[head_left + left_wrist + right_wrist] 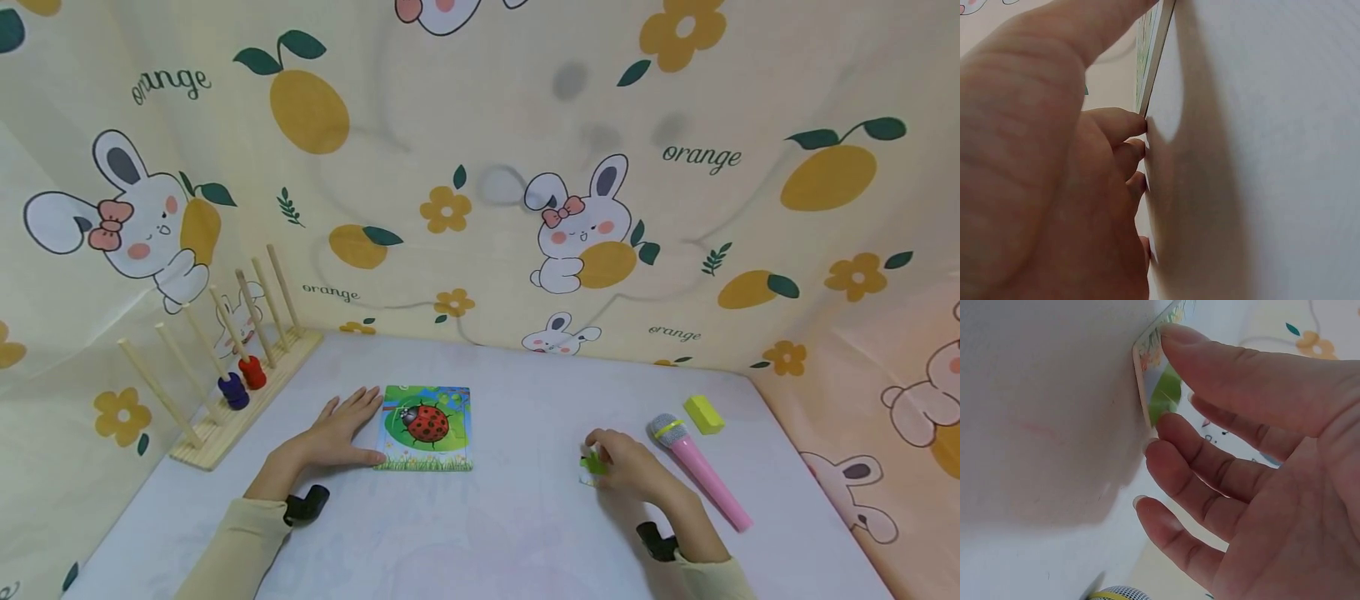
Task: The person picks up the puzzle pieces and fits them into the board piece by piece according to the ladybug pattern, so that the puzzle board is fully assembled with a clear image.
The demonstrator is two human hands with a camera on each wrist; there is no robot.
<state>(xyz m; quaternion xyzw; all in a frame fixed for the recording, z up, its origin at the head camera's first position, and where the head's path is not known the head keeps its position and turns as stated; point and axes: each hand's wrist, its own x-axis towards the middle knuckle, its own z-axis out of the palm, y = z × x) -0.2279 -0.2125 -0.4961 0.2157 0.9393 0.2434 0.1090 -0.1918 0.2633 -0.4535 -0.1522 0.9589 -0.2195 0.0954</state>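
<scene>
Pinched by its edges between your right hand's (630, 467) thumb and fingers, the green puzzle piece (1163, 394) sits tilted on the white table (525, 533), well right of the ladybird puzzle board (427, 427). Your left hand (341, 433) lies flat and relaxed, fingertips touching the board's left edge. With only 1 thin edge gripped, the piece could slip as it lifts, and the pink toy microphone (701, 471) just beside your wrist could get knocked.

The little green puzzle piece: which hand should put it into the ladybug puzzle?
Probably the right hand: its fingers already pinch the green piece. The left hand lies flat beside the ladybug puzzle, steadying it.
</scene>
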